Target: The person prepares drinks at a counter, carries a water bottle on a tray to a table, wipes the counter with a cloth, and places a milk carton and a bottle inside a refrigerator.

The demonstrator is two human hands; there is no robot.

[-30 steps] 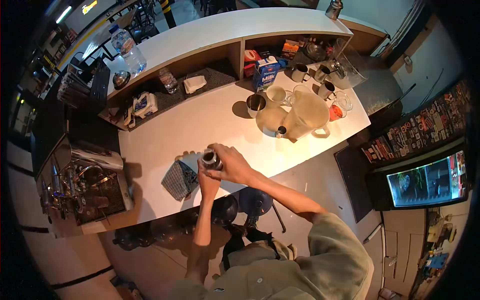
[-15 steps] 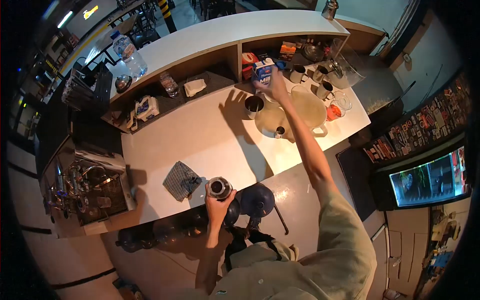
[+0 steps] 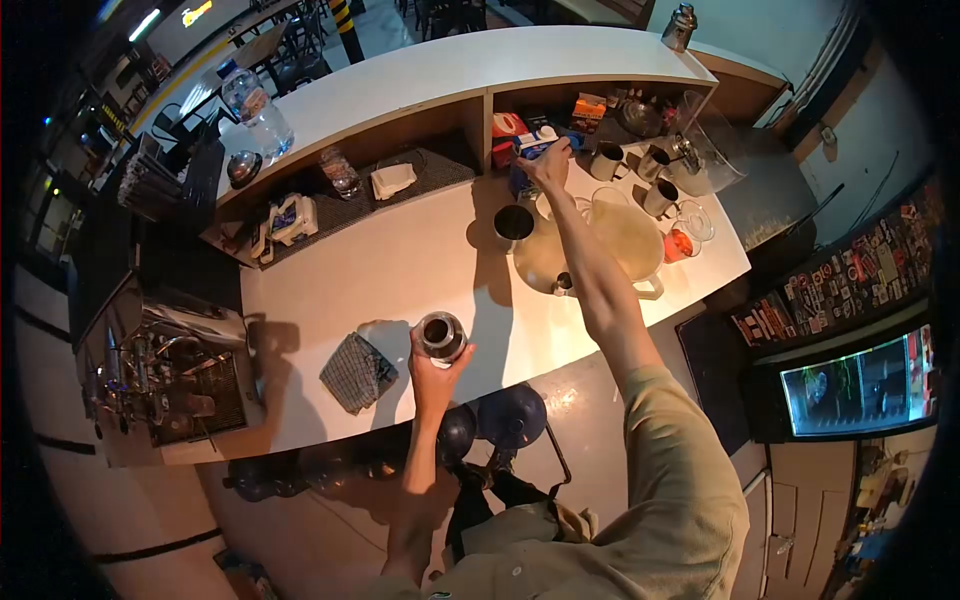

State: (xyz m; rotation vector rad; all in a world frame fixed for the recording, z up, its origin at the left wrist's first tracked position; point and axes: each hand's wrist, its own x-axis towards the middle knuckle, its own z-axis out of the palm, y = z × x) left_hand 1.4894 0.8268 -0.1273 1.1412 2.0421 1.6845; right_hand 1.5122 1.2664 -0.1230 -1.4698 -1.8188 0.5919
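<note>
My left hand (image 3: 435, 377) is wrapped round a small round jar (image 3: 440, 338) with a pale rim and a dark inside, held upright at the counter's near edge. My right hand (image 3: 548, 168) reaches to the back of the counter, with its fingers round the top of a blue and white milk carton (image 3: 538, 143). Part of the carton is hidden by the hand. Close to that hand stands a dark-mouthed metal pitcher (image 3: 514, 224). Left of the jar lies a crumpled grey checked cloth (image 3: 358, 374).
Several metal cups (image 3: 607, 161) stand at the back right, near a red-filled glass (image 3: 680, 244). Beige round trays (image 3: 628, 238) lie under my right forearm. An espresso machine (image 3: 180, 385) sits at the left end. A raised ledge (image 3: 420, 75) runs along the back.
My right hand has closed round the milk carton, which has tilted so its top faces me more. My left hand, with the jar, has moved slightly forward over the counter.
</note>
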